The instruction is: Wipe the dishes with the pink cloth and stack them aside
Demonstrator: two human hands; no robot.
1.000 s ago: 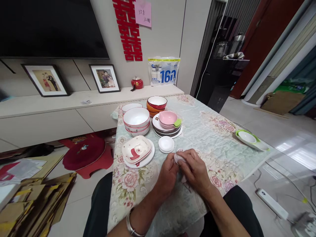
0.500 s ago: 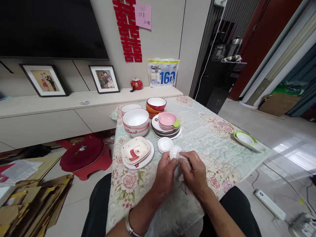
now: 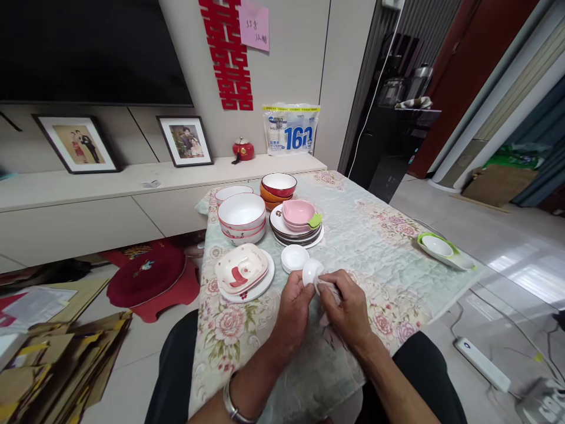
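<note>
A small white dish [image 3: 311,271] is held up over the near part of the table, tilted on its edge. My left hand [image 3: 295,303] grips its left side between thumb and fingers. On its right side, my right hand [image 3: 346,303] is closed on a pale cloth [image 3: 325,318] and presses it against the dish; most of the cloth is hidden by the fingers. Just beyond my hands sits a short stack of small white dishes [image 3: 295,258]. Left of it, cream rectangular bowls [image 3: 241,268] with a red print rest on a white plate [image 3: 267,281].
White bowls [image 3: 242,212] with red rims, red and orange bowls [image 3: 279,185], and dark-edged plates with pink bowls [image 3: 298,213] on top stand farther back. Green-rimmed dishes [image 3: 444,250] lie at the right table edge. A red stool [image 3: 150,277] stands left; a power strip [image 3: 482,364] lies right.
The dish has turned slightly between my hands, and my right hand with the cloth has shifted a little. The stacks on the table stay in place.
</note>
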